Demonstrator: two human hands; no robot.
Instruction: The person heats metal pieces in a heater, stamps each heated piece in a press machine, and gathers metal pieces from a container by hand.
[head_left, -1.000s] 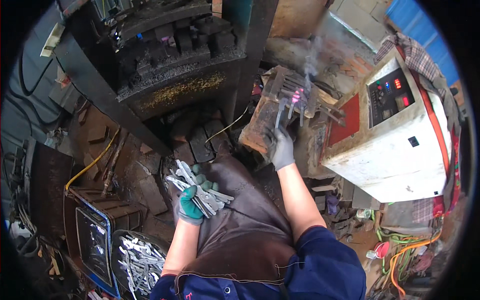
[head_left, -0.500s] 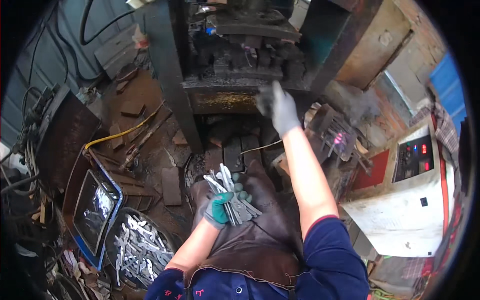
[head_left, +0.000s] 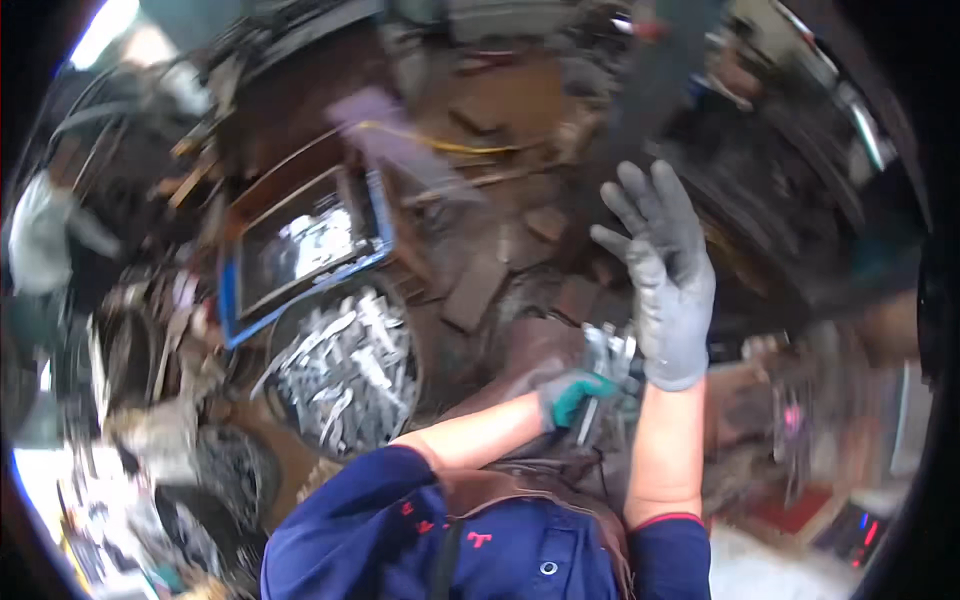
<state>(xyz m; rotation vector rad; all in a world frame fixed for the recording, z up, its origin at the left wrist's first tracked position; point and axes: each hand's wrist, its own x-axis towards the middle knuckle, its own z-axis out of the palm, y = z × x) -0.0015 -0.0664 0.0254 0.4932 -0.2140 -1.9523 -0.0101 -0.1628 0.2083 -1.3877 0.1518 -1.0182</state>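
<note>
My left hand [head_left: 575,398], in a green and grey glove, is closed around a bundle of flat grey metal pieces [head_left: 600,350]. It rests over the brown leather apron [head_left: 540,345] on my lap. Partly hidden behind my right forearm, the bundle is blurred on its right side. My right hand [head_left: 672,285], in a grey glove, is raised in front of me with its fingers spread and nothing in it. Left of my left hand stands a round tub [head_left: 416,350] heaped with similar metal pieces [head_left: 350,375].
A blue-rimmed tray [head_left: 228,305] of shiny liquid stands beyond the tub. Dark machine framing [head_left: 655,100] rises at the far right. Bricks [head_left: 474,290] lie on the floor. A person in a light top [head_left: 42,235] is at far left. A white control box [head_left: 760,565] stands lower right.
The view has swung left, bringing the tub and tray nearer the middle. My right hand has come away from the machine's front and its fingers have spread. My left hand still holds the bundle.
</note>
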